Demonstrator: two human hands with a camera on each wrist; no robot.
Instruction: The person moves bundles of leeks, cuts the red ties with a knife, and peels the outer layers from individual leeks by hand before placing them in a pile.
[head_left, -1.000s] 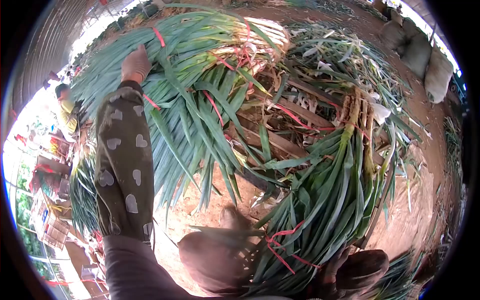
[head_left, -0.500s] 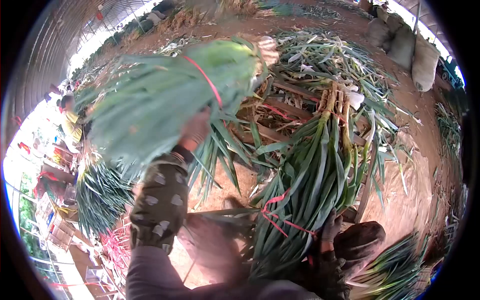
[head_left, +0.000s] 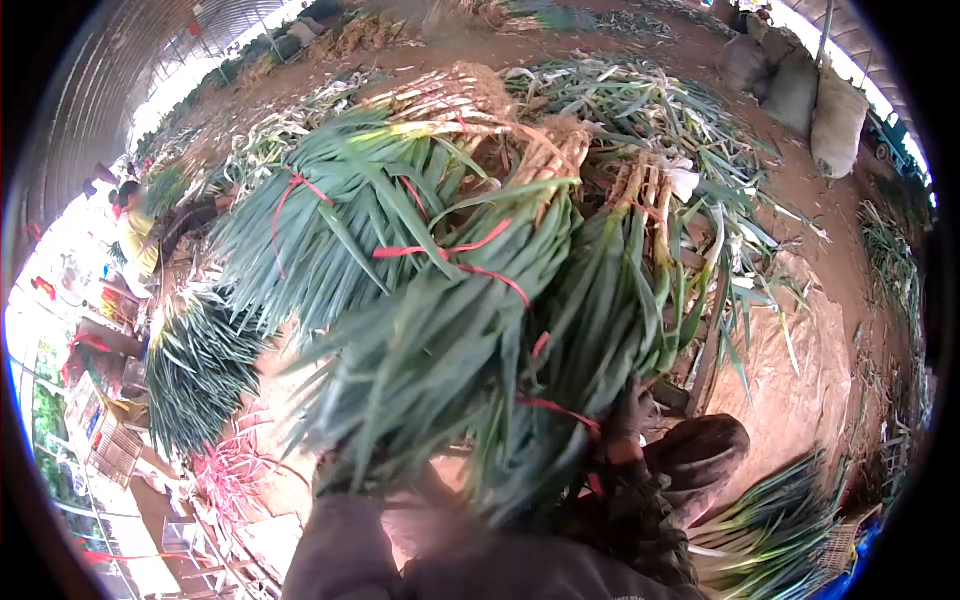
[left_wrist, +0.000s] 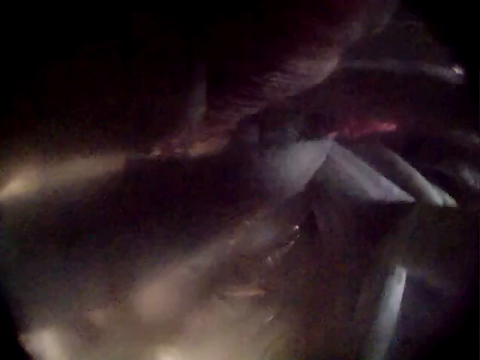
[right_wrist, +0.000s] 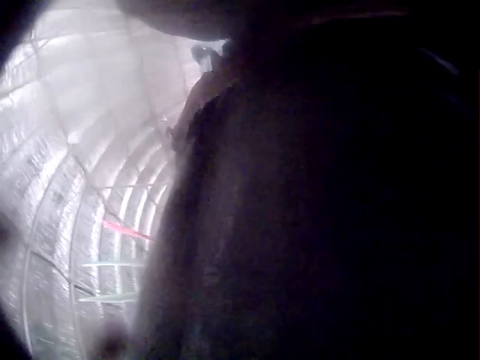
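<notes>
A bundle of green onions (head_left: 480,290) with red ties lies diagonally in front of me, its pale root ends pointing away and its leaves toward my lap. My left hand is hidden beneath these leaves in the head view; its sleeve (head_left: 345,535) emerges below them. A dark, blurred edge of the left hand (left_wrist: 300,82) shows in the left wrist view beside pale leaves. On the right, my right hand (head_left: 628,412) rests against the side of another tied bundle (head_left: 610,290), its fingers partly covered by leaves. The right wrist view is mostly dark.
More tied green onions (head_left: 340,210) lie behind on the left, and loose trimmings (head_left: 640,110) are heaped at the back. Red ties (head_left: 230,470) are piled left of my lap. Another person (head_left: 140,235) sits far left. Full sacks (head_left: 835,125) stand back right.
The left arm has reached forward, lifted a bundle from the left pile and drawn it back to the middle, alongside the right bundle. My right hand has stayed by the right bundle.
</notes>
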